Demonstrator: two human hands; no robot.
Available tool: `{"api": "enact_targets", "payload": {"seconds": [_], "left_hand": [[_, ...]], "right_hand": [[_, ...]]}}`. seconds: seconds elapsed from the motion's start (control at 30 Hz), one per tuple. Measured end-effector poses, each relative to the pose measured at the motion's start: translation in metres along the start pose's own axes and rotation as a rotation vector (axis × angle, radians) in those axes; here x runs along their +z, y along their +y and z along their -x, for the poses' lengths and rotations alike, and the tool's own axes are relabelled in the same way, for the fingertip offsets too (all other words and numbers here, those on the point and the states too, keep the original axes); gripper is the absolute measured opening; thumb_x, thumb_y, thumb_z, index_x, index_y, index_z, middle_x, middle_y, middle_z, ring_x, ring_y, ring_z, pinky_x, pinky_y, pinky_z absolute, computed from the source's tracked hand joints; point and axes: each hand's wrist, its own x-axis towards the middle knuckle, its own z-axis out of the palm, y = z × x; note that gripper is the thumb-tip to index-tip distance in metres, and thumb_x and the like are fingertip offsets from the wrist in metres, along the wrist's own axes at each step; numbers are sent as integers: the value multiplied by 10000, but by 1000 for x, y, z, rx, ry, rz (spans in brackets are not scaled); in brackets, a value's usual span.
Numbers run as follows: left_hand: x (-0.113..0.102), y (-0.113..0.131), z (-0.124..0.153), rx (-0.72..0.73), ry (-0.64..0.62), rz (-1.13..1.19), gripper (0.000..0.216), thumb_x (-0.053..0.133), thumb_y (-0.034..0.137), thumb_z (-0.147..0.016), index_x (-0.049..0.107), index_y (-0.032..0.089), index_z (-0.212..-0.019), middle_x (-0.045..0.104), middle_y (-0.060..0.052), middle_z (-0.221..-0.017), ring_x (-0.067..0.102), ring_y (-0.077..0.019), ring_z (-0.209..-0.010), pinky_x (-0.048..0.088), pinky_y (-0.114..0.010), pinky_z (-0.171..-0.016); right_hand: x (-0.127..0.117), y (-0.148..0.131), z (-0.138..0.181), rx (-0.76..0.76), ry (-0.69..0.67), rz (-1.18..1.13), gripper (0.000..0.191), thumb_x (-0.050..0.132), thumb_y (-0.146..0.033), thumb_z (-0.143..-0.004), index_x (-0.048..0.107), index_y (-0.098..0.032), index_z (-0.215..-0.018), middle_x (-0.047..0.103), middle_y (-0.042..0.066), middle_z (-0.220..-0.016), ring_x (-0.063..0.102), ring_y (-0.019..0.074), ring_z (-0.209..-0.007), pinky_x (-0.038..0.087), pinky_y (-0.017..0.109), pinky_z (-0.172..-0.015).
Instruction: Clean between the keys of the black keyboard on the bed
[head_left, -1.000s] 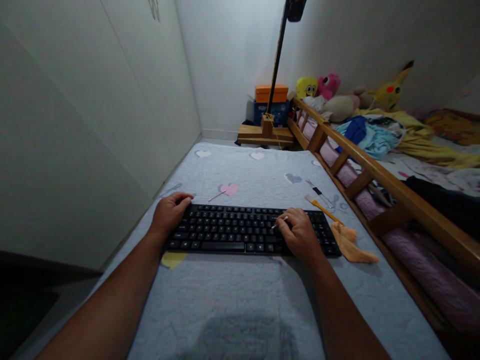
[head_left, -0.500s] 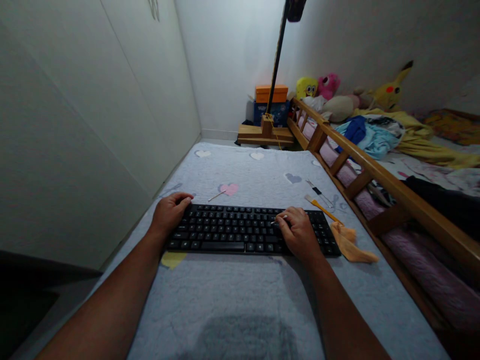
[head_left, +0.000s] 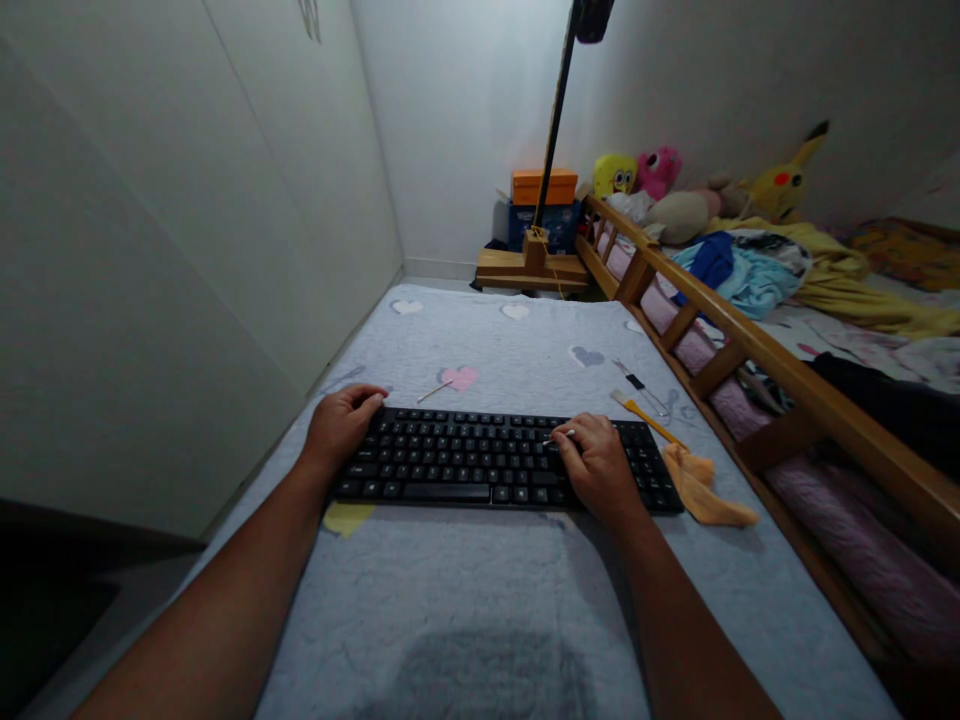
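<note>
A black keyboard [head_left: 465, 463] lies across a pale blue quilt with heart patches [head_left: 480, 340]. My left hand [head_left: 339, 425] grips the keyboard's far left corner, fingers curled over the edge. My right hand [head_left: 596, 465] rests on the keys at the right of middle, pinching a thin white stick like a cotton swab [head_left: 561, 436], whose tip touches the keys.
Another swab [head_left: 435, 391] lies beyond the keyboard. A yellow-handled tool [head_left: 645, 416], a dark small tool [head_left: 637, 384] and an orange cloth [head_left: 703, 488] lie at the right. A wooden bed rail [head_left: 750, 350] runs along the right, a white wall [head_left: 187, 250] along the left. Boxes [head_left: 543, 205] and plush toys [head_left: 645, 175] stand at the back.
My right hand has shifted slightly up the keys with the swab. My left hand and the keyboard have stayed put.
</note>
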Motion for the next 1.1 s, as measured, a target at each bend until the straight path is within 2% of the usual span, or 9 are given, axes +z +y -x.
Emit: {"api": "enact_targets", "payload": {"seconds": [1.1], "left_hand": [[0, -3, 0, 18, 8, -20, 345, 569, 458, -728, 774, 209, -852, 783, -49, -901, 711, -278, -898, 552, -365, -870]], "right_hand": [[3, -1, -1, -22, 15, 11, 190, 550, -193, -943, 682, -222, -809, 671, 48, -843, 535, 233, -900, 378, 388, -834]]}}
